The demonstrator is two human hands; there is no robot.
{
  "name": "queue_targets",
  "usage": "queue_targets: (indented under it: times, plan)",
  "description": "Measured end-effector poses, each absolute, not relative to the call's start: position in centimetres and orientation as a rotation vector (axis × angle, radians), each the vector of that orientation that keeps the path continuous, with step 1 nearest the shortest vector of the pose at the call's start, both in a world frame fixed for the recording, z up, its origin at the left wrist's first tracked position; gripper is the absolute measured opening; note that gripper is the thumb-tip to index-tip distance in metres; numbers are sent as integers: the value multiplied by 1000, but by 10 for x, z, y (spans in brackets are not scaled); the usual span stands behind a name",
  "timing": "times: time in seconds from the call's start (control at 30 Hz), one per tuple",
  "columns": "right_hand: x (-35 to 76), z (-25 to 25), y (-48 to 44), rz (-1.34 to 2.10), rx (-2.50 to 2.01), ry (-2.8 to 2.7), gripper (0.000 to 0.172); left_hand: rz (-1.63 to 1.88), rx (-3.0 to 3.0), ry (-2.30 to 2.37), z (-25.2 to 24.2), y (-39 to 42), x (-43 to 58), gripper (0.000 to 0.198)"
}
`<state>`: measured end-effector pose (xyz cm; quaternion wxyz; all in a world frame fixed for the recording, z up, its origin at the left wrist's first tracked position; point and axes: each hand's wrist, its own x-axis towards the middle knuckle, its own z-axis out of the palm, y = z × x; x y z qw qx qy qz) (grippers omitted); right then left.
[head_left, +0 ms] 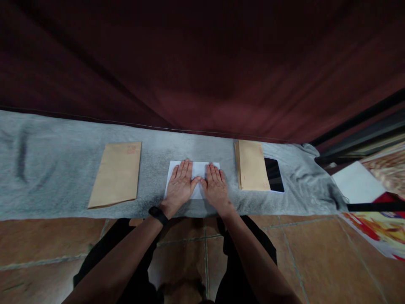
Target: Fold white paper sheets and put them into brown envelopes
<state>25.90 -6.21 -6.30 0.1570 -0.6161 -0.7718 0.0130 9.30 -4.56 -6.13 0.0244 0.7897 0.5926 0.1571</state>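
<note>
A white sheet of paper lies on the grey cloth in front of me, partly covered by both hands. Flat on its left part rests my left hand, fingers stretched out and a black band on the wrist. My right hand presses flat on the right part, fingers extended. The two thumbs come close together near the sheet's middle. To the left lies a brown paper envelope with a faint red print at its top corner. On the right are more brown envelopes, seemingly stacked.
A dark-screened phone lies partly beneath the right envelopes. The grey cloth covers a long narrow surface, with a dark red curtain hanging behind it. Printed boxes or sheets stand at far right, above the tiled floor.
</note>
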Motion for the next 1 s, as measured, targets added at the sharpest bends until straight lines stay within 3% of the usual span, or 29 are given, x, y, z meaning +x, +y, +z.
queue_targets:
  times: [0.37, 0.6, 1.0]
  plan:
    - [273, -52, -60, 17, -1932, -2090, 60, 456, 2390, 1920, -57, -49, 76, 65]
    - [225, -46, -58, 225, -1648, -2287, 58, 386, 2417, 1878, -54, -49, 75, 60]
    - [226, -54, -54, 205, -1737, -2287, 53, 404, 2403, 1884, -52, -51, 75, 59]
